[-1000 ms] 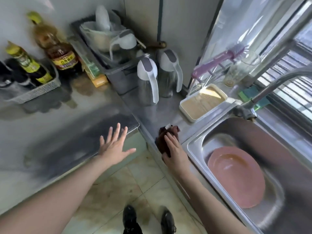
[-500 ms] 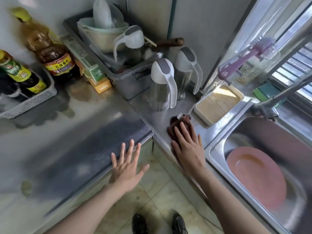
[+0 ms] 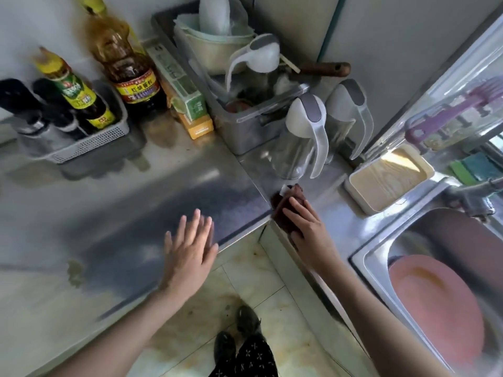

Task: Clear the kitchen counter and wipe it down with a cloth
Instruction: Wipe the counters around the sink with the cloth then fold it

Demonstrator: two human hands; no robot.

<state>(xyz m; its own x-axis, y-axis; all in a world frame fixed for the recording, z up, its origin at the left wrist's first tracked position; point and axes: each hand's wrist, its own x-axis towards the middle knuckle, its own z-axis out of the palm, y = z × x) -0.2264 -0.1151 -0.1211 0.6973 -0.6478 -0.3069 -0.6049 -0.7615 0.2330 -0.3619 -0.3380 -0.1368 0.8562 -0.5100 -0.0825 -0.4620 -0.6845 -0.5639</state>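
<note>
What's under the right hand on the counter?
A dark brown crumpled cloth, pressed onto the stainless steel counter by the right hand. The hand covers part of it; the counter beneath is hidden.

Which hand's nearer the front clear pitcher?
Right. The right hand presses the brown cloth just in front of the pitcher; the left hand is farther off, at the counter edge to its left.

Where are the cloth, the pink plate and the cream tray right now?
cloth (image 3: pixel 278 206), head view, exposed dark fold at the counter corner.
pink plate (image 3: pixel 435 303), head view, middle of its face, in the sink.
cream tray (image 3: pixel 389 180), head view, bare inner floor.
</note>
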